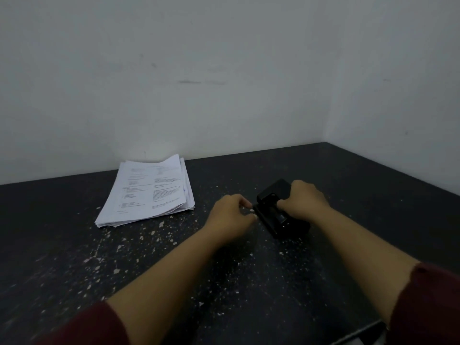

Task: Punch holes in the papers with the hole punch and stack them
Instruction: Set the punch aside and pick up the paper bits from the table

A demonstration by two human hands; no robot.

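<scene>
Off at ten o'clock from my left hand [230, 215], whose fingers pinch the black plastic hole punch's [278, 207] edge while my right hand [305, 201] grips its body, lies the white printed paper stack [149, 192], long axis running away from me on the dark speckled counter [249, 282].

Printed lines on the papers [149, 190] are too blurred to read.

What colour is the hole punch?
Black, seen in the head view: the hole punch.
</scene>
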